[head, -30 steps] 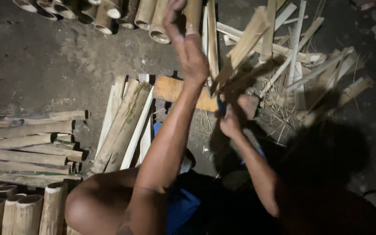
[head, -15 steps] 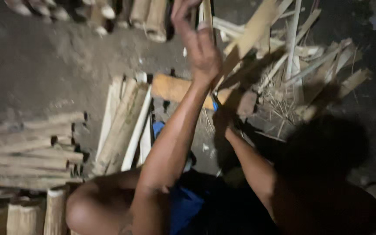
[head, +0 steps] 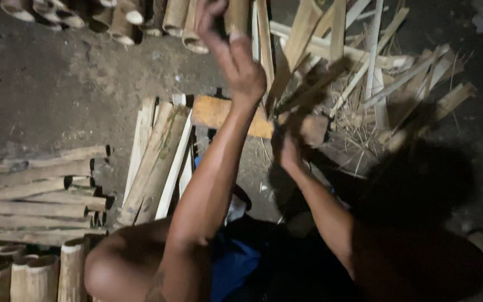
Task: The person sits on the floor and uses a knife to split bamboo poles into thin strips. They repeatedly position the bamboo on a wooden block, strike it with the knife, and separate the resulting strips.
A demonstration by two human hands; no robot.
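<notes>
I count two hands: my left hand (head: 240, 67) is raised high with fingers wrapped around the top of one upright bamboo piece (head: 236, 14), and my right hand (head: 289, 150) sits lower, closed on a dark handle I cannot make out clearly. The bamboo piece stands above and just left of that lower grip. Five or so split slats (head: 157, 156) lie left of my arm, six cut lengths (head: 34, 190) at the left edge. Bare ground (head: 57, 84) opens upper left.

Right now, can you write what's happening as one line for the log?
left hand: raised, gripping upright bamboo strip | right hand: low beside wooden block, contents unclear | split bamboo pile: on ground
</notes>
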